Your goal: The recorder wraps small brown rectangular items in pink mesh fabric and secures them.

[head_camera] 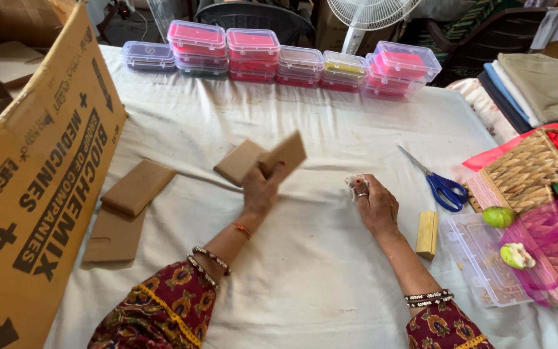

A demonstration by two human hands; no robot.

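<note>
My left hand point(261, 190) is raised over the white cloth and grips a small brown cardboard piece point(285, 155), tilted up to the right. Just behind it a second brown cardboard piece point(239, 161) lies on the cloth. My right hand point(376, 207) rests on the cloth and pinches a small whitish crumpled bit point(354, 185) between its fingertips. A pale yellow block point(427, 234) lies just right of that hand. Blue-handled scissors point(440, 184) lie further right.
A big cardboard box point(33, 174) stands at the left. Two more cardboard pieces point(127, 207) lie beside it. Clear lidded plastic boxes point(279, 58) with coloured contents line the far edge. At the right are a woven basket point(524, 171), an open clear case point(479, 258) and folded clothes point(537, 84).
</note>
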